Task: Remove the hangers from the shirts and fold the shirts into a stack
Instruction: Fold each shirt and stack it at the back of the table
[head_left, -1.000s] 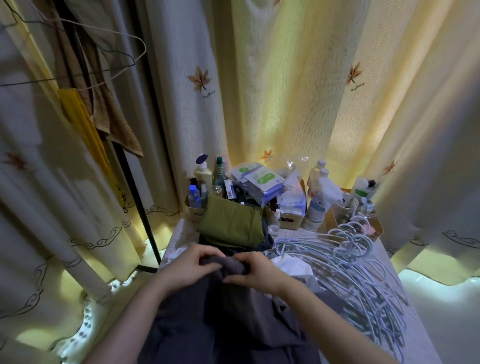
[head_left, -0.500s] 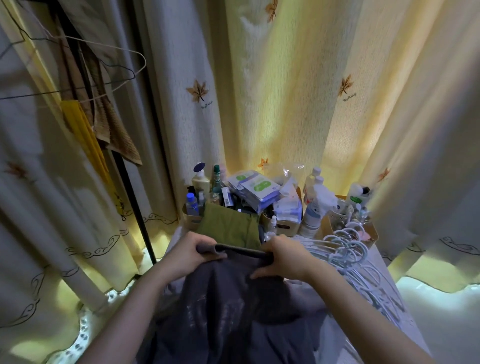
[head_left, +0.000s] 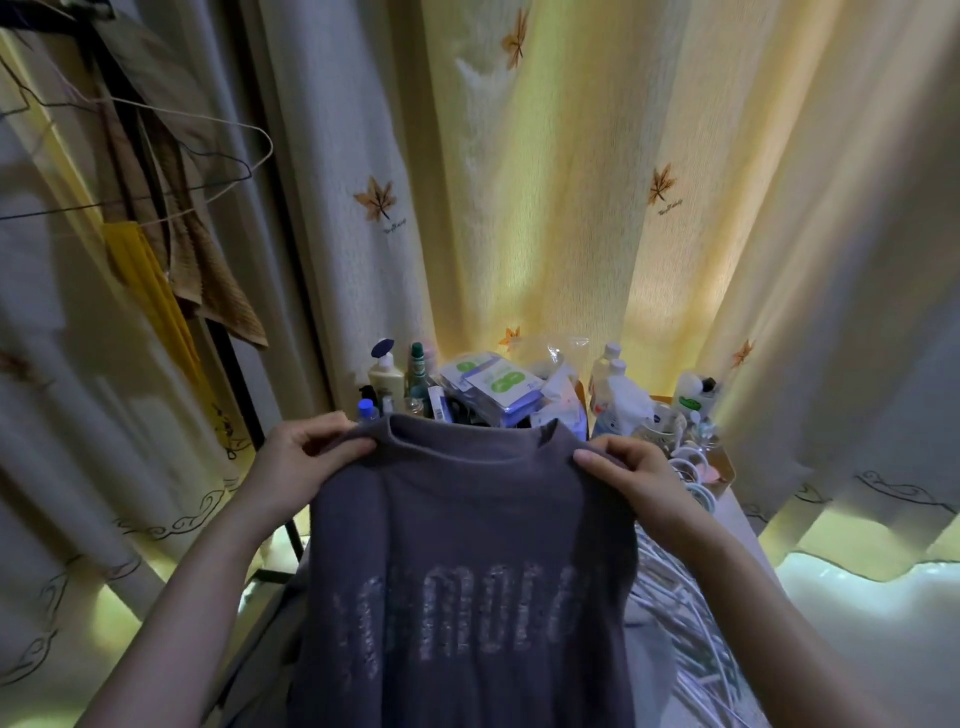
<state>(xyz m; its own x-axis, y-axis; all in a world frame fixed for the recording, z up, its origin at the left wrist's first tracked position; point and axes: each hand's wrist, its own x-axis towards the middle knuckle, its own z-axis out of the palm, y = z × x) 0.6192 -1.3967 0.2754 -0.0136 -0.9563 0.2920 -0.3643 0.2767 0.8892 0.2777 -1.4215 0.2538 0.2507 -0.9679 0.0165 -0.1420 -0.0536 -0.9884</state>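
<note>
Holds a dark grey shirt (head_left: 467, 545) up by its shoulders, spread flat between both hands, collar uppermost, faded lettering across the chest facing the camera. Pinches one shoulder with the left hand (head_left: 301, 462), thumb on the near face, fingers curled over the top edge of the cloth. Grips the other shoulder with the right hand (head_left: 631, 475) in the same way, thumb pressed on the front, fingers folded over the edge. Reaches forward with bare forearms rising from the lower corners, wrists roughly level, hands well apart, one at each side of the neckline. Lets the body of the shirt hang straight down and out past the bottom edge. Hides most of the worktop (head_left: 737, 519) behind the cloth, leaving only a strip at right, with a heap of white hangers (head_left: 670, 618) just beside the shirt, under the right forearm. Behind the collar, bottles and packets (head_left: 498, 382) crowded at the far end, against a pale yellow curtain (head_left: 545, 208) with leaf motifs. At left, wire hangers (head_left: 208, 171) and a brown towel (head_left: 218, 291) on a dark rack.
</note>
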